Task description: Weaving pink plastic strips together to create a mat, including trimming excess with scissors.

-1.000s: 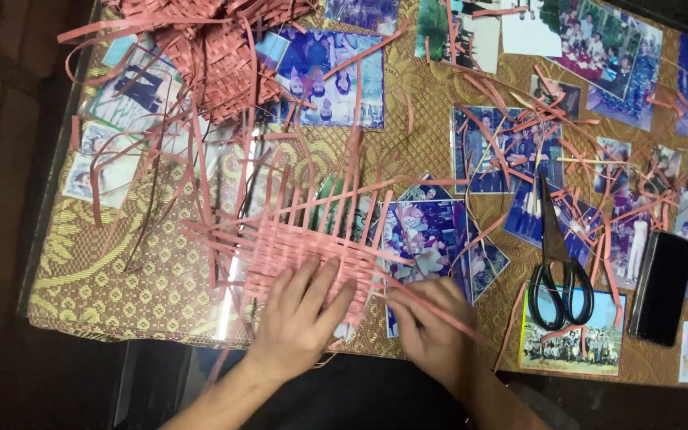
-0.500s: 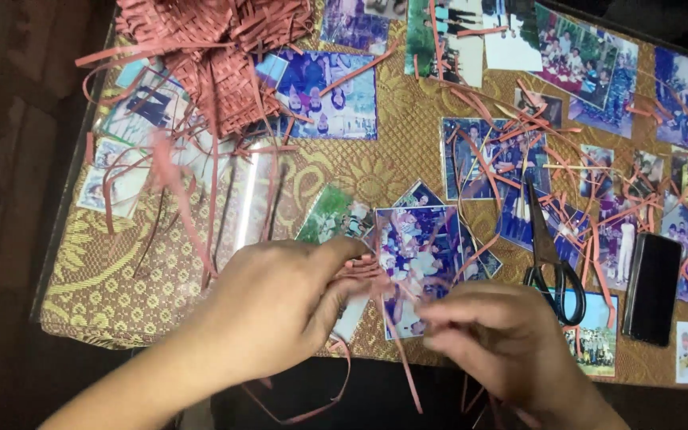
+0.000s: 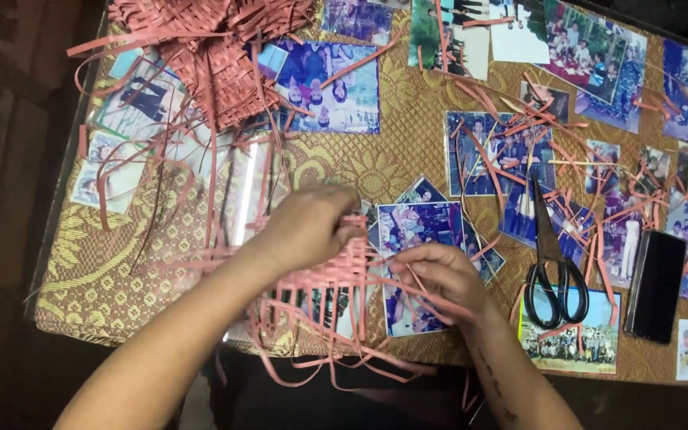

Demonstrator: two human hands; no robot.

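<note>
Pink woven mat of flat paper strips (image 3: 324, 279) lay at the near edge of the gold-patterned counter (image 3: 376, 159), between both hands, loose strip ends trailing toward the person. Left hand (image 3: 308, 227) pinched its upper edge from above; right hand (image 3: 439, 279), just beside it, gripped strips running across. Black scissors (image 3: 553, 267) lay further right

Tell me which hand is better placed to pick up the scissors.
Right. The right hand lies just beside the black-handled scissors, while the left hand rests on the pink woven strip mat, farther away.
</note>
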